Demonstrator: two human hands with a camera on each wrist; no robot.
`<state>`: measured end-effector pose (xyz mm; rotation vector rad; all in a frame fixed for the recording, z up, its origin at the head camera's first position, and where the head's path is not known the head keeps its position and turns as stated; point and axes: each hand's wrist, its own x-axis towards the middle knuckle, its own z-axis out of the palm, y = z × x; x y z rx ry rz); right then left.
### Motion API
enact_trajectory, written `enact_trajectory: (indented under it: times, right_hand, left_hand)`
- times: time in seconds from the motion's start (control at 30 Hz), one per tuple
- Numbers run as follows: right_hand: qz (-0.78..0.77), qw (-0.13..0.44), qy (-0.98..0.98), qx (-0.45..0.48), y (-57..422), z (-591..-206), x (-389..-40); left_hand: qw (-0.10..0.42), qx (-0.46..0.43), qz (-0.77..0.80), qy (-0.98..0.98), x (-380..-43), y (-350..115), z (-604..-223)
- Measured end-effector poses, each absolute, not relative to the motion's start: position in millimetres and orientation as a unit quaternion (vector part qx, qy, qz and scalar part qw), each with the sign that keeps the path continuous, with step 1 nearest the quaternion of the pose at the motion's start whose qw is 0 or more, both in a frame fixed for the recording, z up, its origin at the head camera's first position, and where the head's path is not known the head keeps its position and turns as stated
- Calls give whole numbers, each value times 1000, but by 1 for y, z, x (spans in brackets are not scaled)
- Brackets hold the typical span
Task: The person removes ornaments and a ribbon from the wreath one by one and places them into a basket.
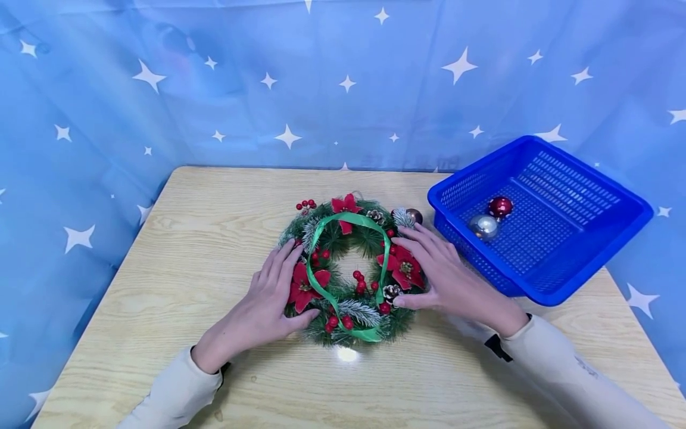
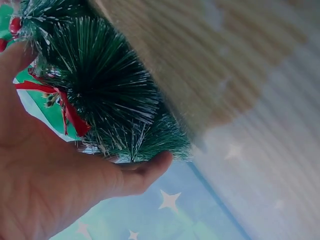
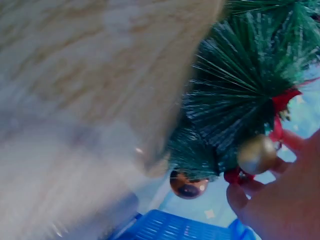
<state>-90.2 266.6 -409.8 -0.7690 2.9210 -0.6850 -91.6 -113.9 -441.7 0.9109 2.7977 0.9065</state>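
A green Christmas wreath [image 1: 396, 325] lies on the table, dressed with red poinsettias [image 1: 404, 268], red berries, pinecones and frosted sprigs. Across its top runs a loop of green ribbon [image 1: 316, 238]. My left hand [image 1: 261, 313] holds the wreath's left side, with the thumb on the near part and the fingers along the outer edge. On the opposite side my right hand [image 1: 450, 280] grips it, thumb beside a pinecone [image 1: 392, 292]. A brown shiny ball [image 1: 414, 216] shows past the right fingertips. In the right wrist view, a gold ball [image 3: 257, 154] sits close to the fingers.
A blue plastic basket [image 1: 541, 295] stands at the right of the wooden table [image 1: 177, 256], close to the right forearm. Inside it lie a red ball [image 1: 501, 207] and a silver ball [image 1: 484, 227]. A blue star-printed cloth [image 1: 321, 71] hangs behind the table.
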Motion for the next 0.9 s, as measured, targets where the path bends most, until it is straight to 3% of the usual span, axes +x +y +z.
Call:
enact_trajectory:
  times: [0.6,0.9]
  right_hand:
    - [-184,17,967,-177,247,-417,-77]
    - [-184,-26,971,-148,228,-419,-58]
  left_hand:
    - [13,236,307,922,-72,-106,-428]
    - [5,214,302,929,-66,-96,-429]
